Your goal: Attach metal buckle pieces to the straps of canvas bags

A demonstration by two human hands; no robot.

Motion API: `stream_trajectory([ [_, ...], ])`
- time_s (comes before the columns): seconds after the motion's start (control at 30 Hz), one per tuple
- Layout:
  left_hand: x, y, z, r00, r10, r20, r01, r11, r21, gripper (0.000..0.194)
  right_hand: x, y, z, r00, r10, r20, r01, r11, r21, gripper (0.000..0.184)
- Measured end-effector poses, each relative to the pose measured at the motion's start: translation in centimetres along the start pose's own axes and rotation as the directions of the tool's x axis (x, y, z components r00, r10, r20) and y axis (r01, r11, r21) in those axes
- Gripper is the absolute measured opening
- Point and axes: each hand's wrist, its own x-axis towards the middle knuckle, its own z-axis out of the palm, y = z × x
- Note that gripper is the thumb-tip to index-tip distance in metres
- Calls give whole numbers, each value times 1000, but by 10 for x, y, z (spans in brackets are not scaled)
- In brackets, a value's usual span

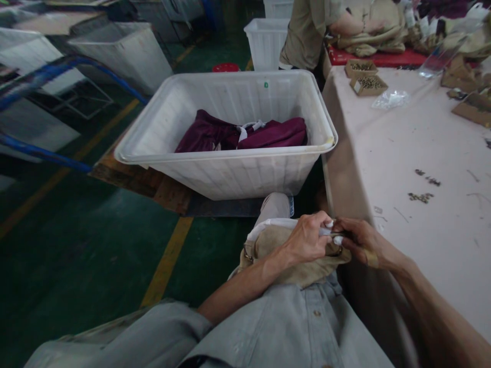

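Note:
A tan garment [284,255] lies bunched on my lap, with a white drawstring [326,231] coming out of it. My left hand [307,239] is closed, pinching the white drawstring against the garment. My right hand [358,240] is closed too, fingers pinched at the cord's end right beside the left hand; a small dark piece seems held there, too small to name. Both hands sit just off the near edge of the pale table [422,168].
A large white plastic bin [230,168] holding maroon garments [245,134] stands ahead on a wooden pallet [153,186]. Small metal bits [421,197] and cardboard boxes of hardware [368,84] lie on the table. Another person [310,30] works at the far end, beside more bins [264,41].

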Motion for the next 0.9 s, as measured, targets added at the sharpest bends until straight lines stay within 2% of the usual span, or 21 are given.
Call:
stream_trajectory([
  [0.13, 1, 1, -9, 999, -21, 33, 22, 999, -24, 31, 2, 0, -3, 1000, 22, 12, -23, 994, 103, 11],
  [0.23, 0, 0, -20, 994, -1, 111, 3, 1000, -23, 46, -1, -1, -7, 999, 36, 25, -40, 989, 146, 13],
  [0.3, -2, -4, -29, 988, 7, 155, -12, 999, 36, 51, -3, -2, -9, 996, 85, 40, -91, 984, 152, 20],
  [0.37, -5, -12, -38, 986, 3, 166, -23, 993, 117, 47, -5, -2, -10, 991, 130, 31, -134, 976, 170, 28],
  [0.43, -9, -24, -48, 988, -15, 153, -14, 982, 187, 47, -5, 0, -11, 990, 143, 6, -142, 970, 197, 29],
  [0.53, -18, -46, -69, 982, -153, 109, 117, 952, 283, 46, -6, 6, -12, 988, 137, -74, -119, 970, 212, 27],
  [0.63, -32, -67, -94, 950, -308, 52, 275, 903, 330, 26, -9, 15, -14, 971, 141, -192, -100, 972, 212, 32],
  [0.73, -47, -80, -111, 926, -374, 38, 348, 891, 291, 6, -11, 24, -15, 954, 159, -253, -112, 975, 191, 37],
  [0.83, -57, -79, -116, 913, -409, -11, 402, 893, 202, 19, -11, 26, -18, 945, 162, -283, -131, 983, 127, 35],
  [0.9, -57, -70, -117, 909, -408, -83, 416, 898, 140, 28, -11, 22, -23, 951, 150, -269, -139, 989, 58, 30],
])
